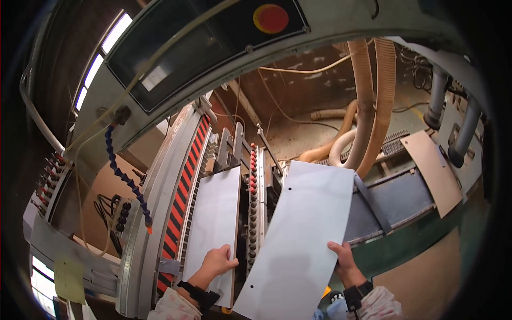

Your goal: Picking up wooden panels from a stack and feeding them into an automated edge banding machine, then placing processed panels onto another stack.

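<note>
A white panel (301, 224) with small dark holes near its left edge slants across the middle, raised over the machine. My right hand (346, 261) grips its right edge, thumb near the top face and the other fingers partly hidden. A second white panel (212, 208) lies lengthwise in the machine to the left. Over that panel's near right edge, my left hand (215, 262) is closed with its fingers curled and thumb pointing right. Whether anything is inside the left hand's fingers is hidden. Both wrists wear black bands.
Left of the panels runs a red-and-black striped rail (184, 186). A row of red and dark knobs (253, 186) stands between the panels. A control housing with a red button (271, 18) overhangs the far side. Tan hoses (373, 101) hang behind; a brown board (433, 170) rests right.
</note>
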`<state>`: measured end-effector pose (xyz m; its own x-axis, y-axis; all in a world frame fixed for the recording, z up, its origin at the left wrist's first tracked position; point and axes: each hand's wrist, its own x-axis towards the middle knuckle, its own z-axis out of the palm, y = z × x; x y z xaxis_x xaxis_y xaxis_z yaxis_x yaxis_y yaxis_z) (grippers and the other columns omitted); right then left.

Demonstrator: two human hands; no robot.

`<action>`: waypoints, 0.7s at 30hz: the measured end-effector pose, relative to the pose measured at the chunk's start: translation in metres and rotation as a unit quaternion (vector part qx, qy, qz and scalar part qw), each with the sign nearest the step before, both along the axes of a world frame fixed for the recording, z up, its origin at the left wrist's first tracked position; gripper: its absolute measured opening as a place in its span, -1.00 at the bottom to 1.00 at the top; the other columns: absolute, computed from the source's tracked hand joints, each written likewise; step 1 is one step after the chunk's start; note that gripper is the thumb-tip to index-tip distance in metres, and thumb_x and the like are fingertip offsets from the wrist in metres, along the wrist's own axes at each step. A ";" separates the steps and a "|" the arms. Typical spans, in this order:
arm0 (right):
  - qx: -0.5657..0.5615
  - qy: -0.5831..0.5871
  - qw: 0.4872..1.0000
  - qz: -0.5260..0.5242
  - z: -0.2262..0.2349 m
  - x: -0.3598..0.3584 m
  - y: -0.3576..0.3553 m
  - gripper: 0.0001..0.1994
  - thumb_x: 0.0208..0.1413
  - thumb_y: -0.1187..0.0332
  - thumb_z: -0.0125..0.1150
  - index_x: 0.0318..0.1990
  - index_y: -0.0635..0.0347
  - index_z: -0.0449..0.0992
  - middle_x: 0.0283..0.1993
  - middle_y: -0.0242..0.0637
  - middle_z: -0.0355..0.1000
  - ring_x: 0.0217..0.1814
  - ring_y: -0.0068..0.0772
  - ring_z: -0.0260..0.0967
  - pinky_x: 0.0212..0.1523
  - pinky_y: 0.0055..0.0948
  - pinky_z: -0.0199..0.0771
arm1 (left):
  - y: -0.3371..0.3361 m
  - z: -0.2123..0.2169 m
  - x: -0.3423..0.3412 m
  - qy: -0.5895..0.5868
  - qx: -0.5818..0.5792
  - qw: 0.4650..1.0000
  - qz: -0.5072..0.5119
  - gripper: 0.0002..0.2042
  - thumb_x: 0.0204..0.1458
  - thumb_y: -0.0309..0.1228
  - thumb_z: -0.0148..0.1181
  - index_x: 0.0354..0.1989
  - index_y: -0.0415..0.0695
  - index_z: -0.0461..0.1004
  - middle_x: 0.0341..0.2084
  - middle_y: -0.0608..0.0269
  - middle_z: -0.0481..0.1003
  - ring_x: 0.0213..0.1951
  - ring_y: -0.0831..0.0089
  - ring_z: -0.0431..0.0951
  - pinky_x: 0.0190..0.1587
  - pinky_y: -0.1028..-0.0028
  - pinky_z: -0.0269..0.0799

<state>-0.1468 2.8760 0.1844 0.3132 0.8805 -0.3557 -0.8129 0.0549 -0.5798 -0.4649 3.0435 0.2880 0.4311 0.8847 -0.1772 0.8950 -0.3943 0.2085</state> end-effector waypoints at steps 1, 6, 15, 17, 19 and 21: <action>0.009 -0.019 1.000 -0.021 0.000 0.009 -0.009 -0.63 -0.10 0.42 0.14 -0.08 0.35 0.32 -0.19 -0.17 0.39 -0.20 -0.28 0.39 -0.18 -0.34 0.44 | 0.002 -0.004 -0.002 0.012 -0.002 1.000 0.001 -0.64 -0.34 -0.09 0.21 -0.59 -0.13 0.30 -0.71 0.09 0.39 -0.55 0.10 0.45 -0.43 0.24 0.38; 0.041 0.003 0.996 -0.080 -0.006 0.050 -0.040 -0.60 -0.11 0.42 0.10 -0.05 0.29 0.30 -0.18 -0.21 0.37 -0.19 -0.29 0.39 -0.17 -0.34 0.43 | 0.012 0.001 0.001 0.047 -0.019 0.999 0.000 -0.57 -0.37 0.00 0.26 -0.56 -0.12 0.32 -0.64 0.12 0.43 -0.49 0.14 0.47 -0.40 0.28 0.39; 0.111 0.012 0.991 -0.070 0.029 0.081 -0.065 -0.54 0.00 0.14 0.02 0.01 0.23 0.27 -0.10 -0.24 0.34 -0.09 -0.27 0.31 -0.09 -0.31 0.35 | -0.025 -0.011 0.006 0.078 0.075 0.988 0.112 -0.49 -0.32 -0.04 0.21 -0.28 -0.14 0.26 -0.52 0.02 0.49 -0.38 0.03 0.50 -0.33 0.14 0.41; 0.095 0.003 0.993 -0.070 0.036 0.079 -0.067 -0.53 0.04 0.08 -0.01 0.02 0.22 0.27 -0.07 -0.23 0.34 -0.07 -0.28 0.31 -0.06 -0.34 0.34 | -0.043 -0.003 0.004 -0.018 0.103 0.988 0.117 -0.45 -0.23 0.01 0.20 -0.21 -0.18 0.25 -0.39 -0.05 0.47 -0.30 0.02 0.49 -0.26 0.15 0.40; 0.089 -0.045 0.993 -0.062 0.065 0.058 -0.076 -0.44 0.07 0.03 -0.07 0.13 0.23 0.17 0.07 -0.19 0.25 0.10 -0.27 0.21 0.08 -0.34 0.23 | -0.068 0.012 -0.014 -0.184 0.056 0.974 0.120 -0.36 -0.20 0.06 0.21 -0.09 -0.19 0.24 -0.31 -0.04 0.44 -0.27 0.12 0.49 -0.24 0.23 0.39; 0.104 -0.231 0.965 -0.064 0.060 0.040 -0.086 -0.42 0.09 0.01 -0.12 0.15 0.23 0.14 0.12 -0.19 0.20 0.14 -0.28 0.16 0.10 -0.35 0.20 | -0.124 0.026 -0.023 -0.382 -0.144 0.888 0.209 -0.44 -0.11 0.02 0.16 -0.06 -0.14 0.25 -0.38 0.19 0.42 -0.27 0.43 0.46 -0.31 0.39 0.40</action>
